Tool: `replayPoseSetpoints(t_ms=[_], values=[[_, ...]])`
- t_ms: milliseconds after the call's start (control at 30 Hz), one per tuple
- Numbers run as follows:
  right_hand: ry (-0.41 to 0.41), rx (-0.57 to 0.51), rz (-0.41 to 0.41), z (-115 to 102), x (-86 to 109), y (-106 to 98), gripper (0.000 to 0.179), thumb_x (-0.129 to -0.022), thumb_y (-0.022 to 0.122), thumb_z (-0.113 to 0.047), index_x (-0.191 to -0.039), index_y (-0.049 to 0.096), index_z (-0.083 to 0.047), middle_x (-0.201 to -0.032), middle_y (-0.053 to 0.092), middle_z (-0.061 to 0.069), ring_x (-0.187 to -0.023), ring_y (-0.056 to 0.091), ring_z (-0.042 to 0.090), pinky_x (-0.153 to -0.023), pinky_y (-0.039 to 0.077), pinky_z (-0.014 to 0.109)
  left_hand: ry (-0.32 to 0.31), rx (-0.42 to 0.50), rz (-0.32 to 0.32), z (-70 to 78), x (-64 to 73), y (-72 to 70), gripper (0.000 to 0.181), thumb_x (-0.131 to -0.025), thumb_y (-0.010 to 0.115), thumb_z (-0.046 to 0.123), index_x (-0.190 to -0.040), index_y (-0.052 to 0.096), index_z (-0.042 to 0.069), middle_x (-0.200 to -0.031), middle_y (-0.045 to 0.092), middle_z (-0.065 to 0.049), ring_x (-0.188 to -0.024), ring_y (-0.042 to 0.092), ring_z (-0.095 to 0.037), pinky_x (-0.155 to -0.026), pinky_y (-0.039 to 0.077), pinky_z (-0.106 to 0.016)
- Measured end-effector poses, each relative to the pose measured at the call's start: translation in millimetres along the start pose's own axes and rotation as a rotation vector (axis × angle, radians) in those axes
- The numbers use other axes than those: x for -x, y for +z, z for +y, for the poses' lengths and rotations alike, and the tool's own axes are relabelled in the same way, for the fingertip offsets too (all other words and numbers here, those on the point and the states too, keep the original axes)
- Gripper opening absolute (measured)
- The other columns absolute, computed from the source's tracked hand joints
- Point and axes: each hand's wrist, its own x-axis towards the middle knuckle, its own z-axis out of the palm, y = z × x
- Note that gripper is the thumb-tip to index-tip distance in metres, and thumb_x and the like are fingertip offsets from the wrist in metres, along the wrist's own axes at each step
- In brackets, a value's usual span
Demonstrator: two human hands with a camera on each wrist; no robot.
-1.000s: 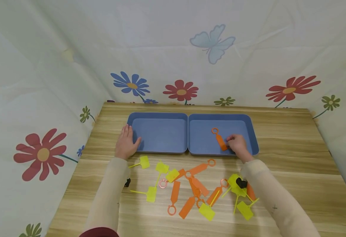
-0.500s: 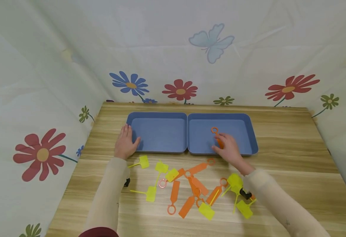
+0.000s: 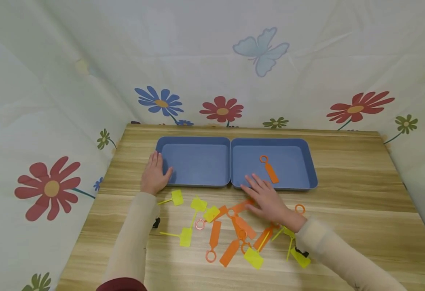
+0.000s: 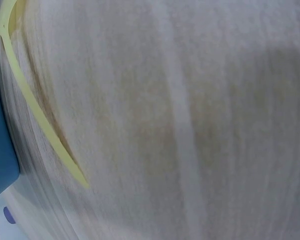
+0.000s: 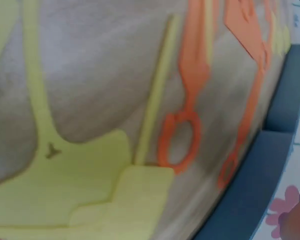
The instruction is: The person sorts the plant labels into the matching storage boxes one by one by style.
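My left hand point(image 3: 155, 175) rests on the left rim of the left blue tray point(image 3: 199, 161), its fingers straight. An orange tag point(image 3: 271, 173) with a ring end lies in the right blue tray point(image 3: 294, 161). Over that tray's front edge and the tags before it, my right hand point(image 3: 269, 202) has its fingers spread and holds nothing. Beneath it an orange tag point(image 3: 239, 207) is partly hidden. Yellow tags point(image 5: 85, 170) with thin stems and orange tags point(image 5: 182, 132) show close up in the right wrist view. A yellow stem point(image 4: 45, 125) appears in the left wrist view.
Several flat orange tags point(image 3: 229, 254) and yellow tags point(image 3: 185, 237) lie scattered and partly overlapping on the wooden table point(image 3: 347, 173) in front of the trays. A flower-printed white sheet point(image 3: 299, 89) hangs behind the table and at its sides.
My right hand has left the orange tag lying in the right tray and moved left and towards me, its fingers spreading over the loose tags. The left hand has stayed put.
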Motion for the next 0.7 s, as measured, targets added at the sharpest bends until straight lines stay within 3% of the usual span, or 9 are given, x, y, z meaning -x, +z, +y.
replayPoseSetpoints(t_ms=[400,700], values=[[-0.184,0.107,-0.12,-4.9,15.0,27.1,0.052,-0.085,0.053,-0.04,-0.13,0.046,-0.015,-0.145,0.027,0.009,-0.133,0.023,0.029,-0.103,0.026,0.048,0.007,-0.001,0.013,-0.9,-0.8,1.8,0.076,-0.089,0.035,0.046,-0.14,0.008,-0.004,-0.148,0.002,-0.02,-0.137,0.001,-0.032,-0.111,0.009,-0.043],[-0.136,0.071,-0.158,-5.5,17.3,35.7,0.05,-0.088,0.049,-0.036,-0.132,0.042,-0.013,-0.143,0.031,0.01,-0.13,0.029,0.029,-0.099,0.031,0.048,0.005,-0.007,0.007,0.3,-1.0,0.5,0.077,-0.089,0.033,0.047,-0.14,0.008,-0.005,-0.148,0.002,-0.02,-0.137,0.001,-0.032,-0.111,0.009,-0.043]])
